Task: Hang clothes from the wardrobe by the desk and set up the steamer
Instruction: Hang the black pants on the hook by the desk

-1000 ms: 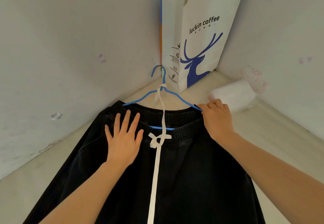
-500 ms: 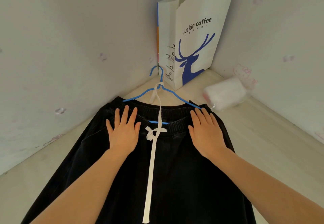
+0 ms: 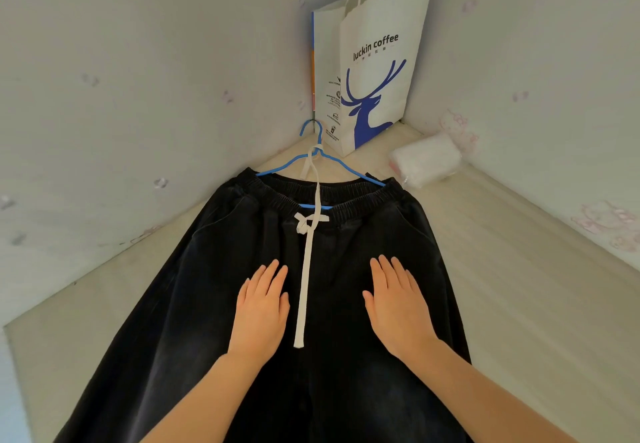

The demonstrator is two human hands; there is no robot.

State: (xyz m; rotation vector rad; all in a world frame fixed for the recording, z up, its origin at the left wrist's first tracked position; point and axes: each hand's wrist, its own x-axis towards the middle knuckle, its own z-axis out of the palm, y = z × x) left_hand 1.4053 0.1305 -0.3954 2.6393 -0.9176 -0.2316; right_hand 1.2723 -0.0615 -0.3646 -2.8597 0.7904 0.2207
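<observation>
Black trousers (image 3: 214,269) with an elastic waistband lie spread flat on a pale surface, threaded on a blue wire hanger (image 3: 320,162) whose hook points toward the corner. A white drawstring (image 3: 306,269) runs from the hanger neck down the middle of the trousers, knotted below the waistband. My left hand (image 3: 263,311) rests flat on the fabric left of the drawstring, fingers slightly apart. My right hand (image 3: 398,307) lies flat on the fabric to the right of it. Neither hand grips anything.
A white paper bag (image 3: 374,72) with a blue deer print stands upright in the corner behind the hanger. A white plastic-wrapped packet (image 3: 427,162) lies by the right wall. Pale patterned walls close in left and right.
My right hand let go of the hanger's end and laid flat on the trousers. Both hands then slid from the waistband down the fabric toward me.
</observation>
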